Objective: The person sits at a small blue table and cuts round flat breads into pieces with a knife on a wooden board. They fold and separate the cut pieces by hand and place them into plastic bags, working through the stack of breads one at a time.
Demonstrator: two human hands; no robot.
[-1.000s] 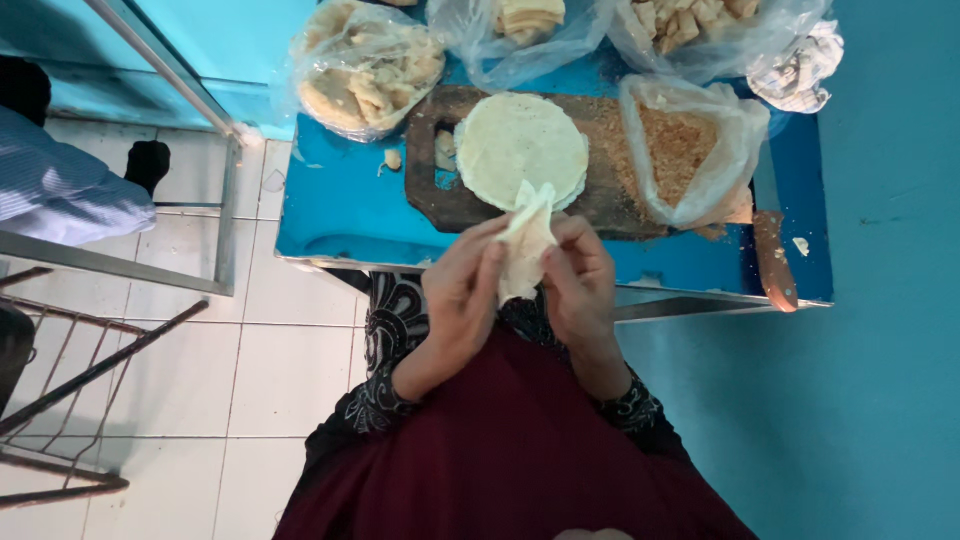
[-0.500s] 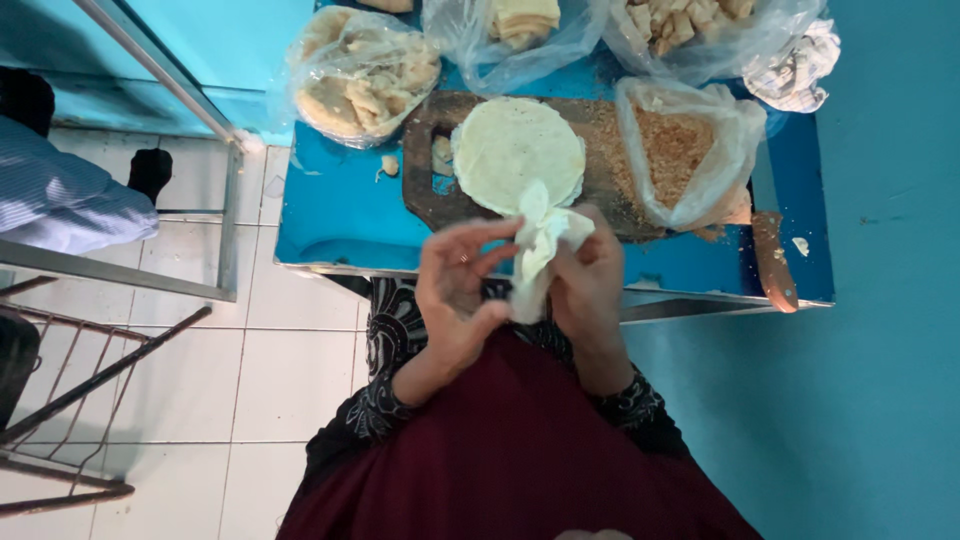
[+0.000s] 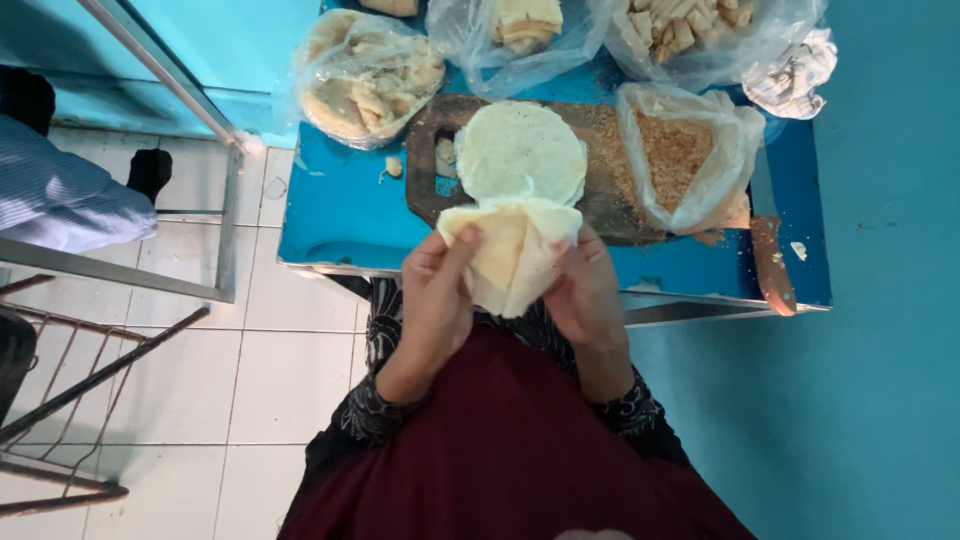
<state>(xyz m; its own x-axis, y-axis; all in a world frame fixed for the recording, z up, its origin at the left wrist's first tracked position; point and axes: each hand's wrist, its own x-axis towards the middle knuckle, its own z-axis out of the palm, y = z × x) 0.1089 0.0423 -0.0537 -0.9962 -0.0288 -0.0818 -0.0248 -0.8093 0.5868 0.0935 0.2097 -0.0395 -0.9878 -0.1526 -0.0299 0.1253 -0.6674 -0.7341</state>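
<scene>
Both hands meet at the centre of the frame around one thin pale wrapper sheet (image 3: pixel 515 255). The left hand (image 3: pixel 437 300) grips its left edge, thumb laid across the front, and the right hand (image 3: pixel 583 292) pinches its right edge, so the sheet hangs folded into a cone between them, just above the near rim of the blue bench (image 3: pixel 340 215). Directly above it in the frame lies one stack of round wrappers (image 3: pixel 522 150) on one dark wooden board (image 3: pixel 610 195). Four clear plastic bags sit on the bench: one of crumbs (image 3: pixel 685 155) right of the board and three of pale pieces (image 3: pixel 365 75) along the top edge. One knife (image 3: pixel 772 255) lies at the right.
</scene>
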